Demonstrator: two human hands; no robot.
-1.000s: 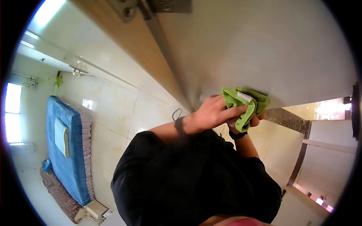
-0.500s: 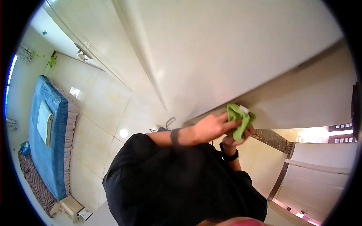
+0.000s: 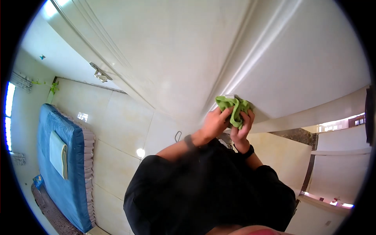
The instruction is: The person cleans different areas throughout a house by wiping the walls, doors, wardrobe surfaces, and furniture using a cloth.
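Faced a big white door [image 3: 180,51], spread from 10 o'clock round to 2 o'clock, with a long ridge [image 3: 266,42] sloping down from 1 o'clock to meet the cloth. Had a blue bed [image 3: 76,176] far off, between 8 and 9 o'clock. Wore a black shirt [image 3: 207,188], near 6 o'clock. Held a green cloth [image 3: 235,113] out from the shirt, between 12 and 1 o'clock, up close to the door. Looked to be touching the door with it, but could not tell for sure. Bunched it into a soft lump, a bit longer from 10 o'clock to 4 o'clock than the other way. Curled the left hand [image 3: 213,123] half closed on its 8 o'clock side, fingers in the folds. Bent the right hand [image 3: 243,130] half closed on its 5 o'clock side, fingers on the cloth too. Had neither hand nearer, with both touching. Showed a small white tag [image 3: 230,96] on the lump's edge, near 11 o'clock.
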